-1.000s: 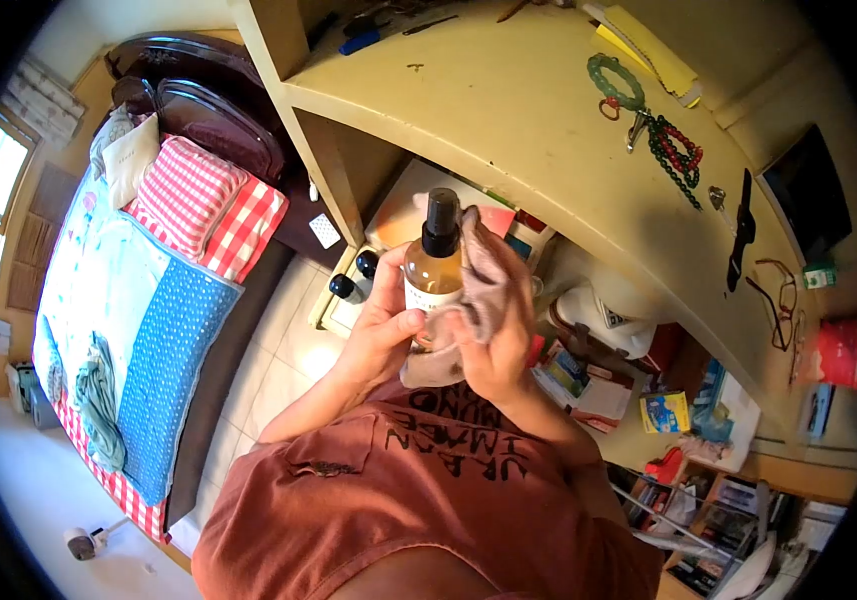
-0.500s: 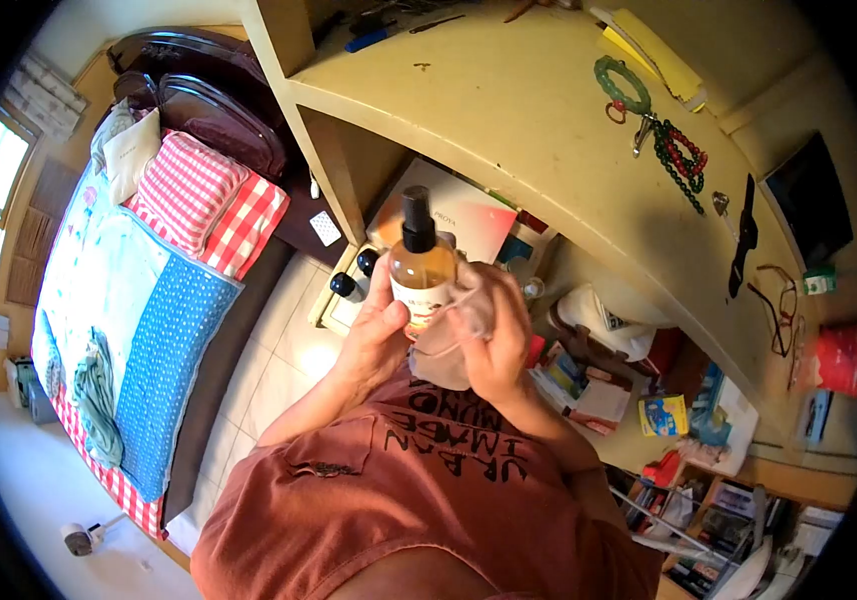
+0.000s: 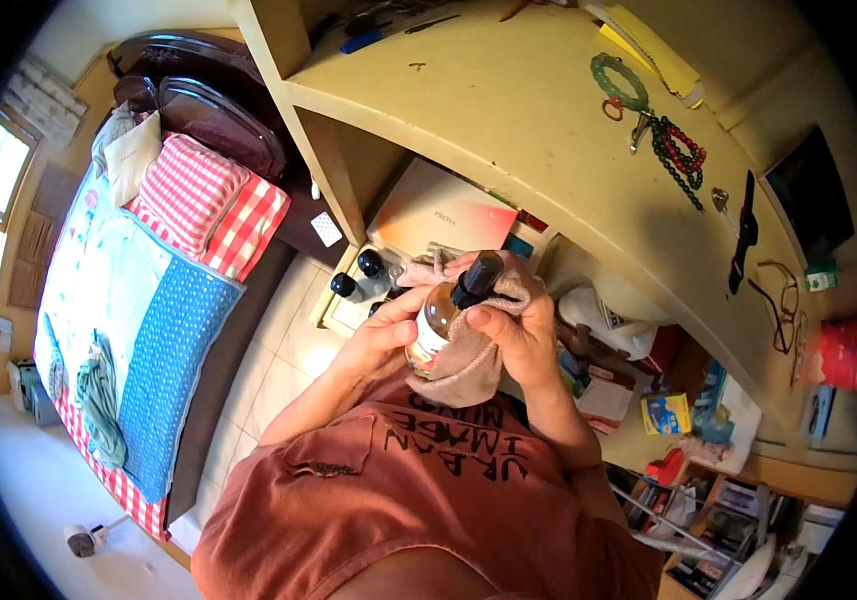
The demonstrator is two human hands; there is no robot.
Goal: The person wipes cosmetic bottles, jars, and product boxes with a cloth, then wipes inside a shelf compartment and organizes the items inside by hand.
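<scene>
holding btl [image 3: 438,320] btwn fingers [image 3: 396,337], cloth [image 3: 463,376] alongside

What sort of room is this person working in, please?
It looks like a bedroom: there is a bed with a blue dotted cover, a red-checked pillow and a dark, glossy headboard.

Left hand [image 3: 381,335] and right hand [image 3: 527,328] close together, curled.
Each thumb points inward, toward the opposite hand; some fingers are hidden.
</scene>
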